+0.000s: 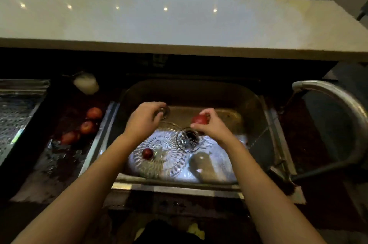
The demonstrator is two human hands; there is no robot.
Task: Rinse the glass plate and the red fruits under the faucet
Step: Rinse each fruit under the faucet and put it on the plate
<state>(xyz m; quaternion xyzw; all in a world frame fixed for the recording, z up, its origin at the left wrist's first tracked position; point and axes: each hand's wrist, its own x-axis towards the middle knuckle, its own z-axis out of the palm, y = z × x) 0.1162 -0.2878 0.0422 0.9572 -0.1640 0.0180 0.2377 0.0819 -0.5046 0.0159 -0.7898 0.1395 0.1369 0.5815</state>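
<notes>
Two bare forearms [83, 194] reach in from 6 o'clock over the metal sink [189, 92]. At about 1 o'clock from the basin's middle, the right hand [211, 126] grips a red fruit [200, 119] with curled fingers and thumb, holding it clear of the sink floor. The left hand [146, 118] hovers at 11 o'clock with its fingers curled downward. Its fingertips are close to a round metal piece [164, 112] on the sink floor, and whether it grasps anything cannot be told.

Flat on the sink floor, toward 7 o'clock, lies the cut-pattern glass plate [165, 166], brightly lit and partly under the left forearm. A second red fruit [147, 153] sits on it near its middle. At the plate's 2 o'clock edge, just below the right hand, is a round glass vessel [188, 140] with a dark inside.

On the wet dark surface [59, 164] at 9 o'clock from the sink, three red fruits [87, 127] lie in a slanted row, close together. Farther toward 9 o'clock is a perforated metal tray [16, 114], and at 10 o'clock a white object [86, 83]. The faucet [338, 96] arcs in at 3 o'clock, its spout end near 2 o'clock. A pale upper surface [179, 24] spans 12 o'clock.
</notes>
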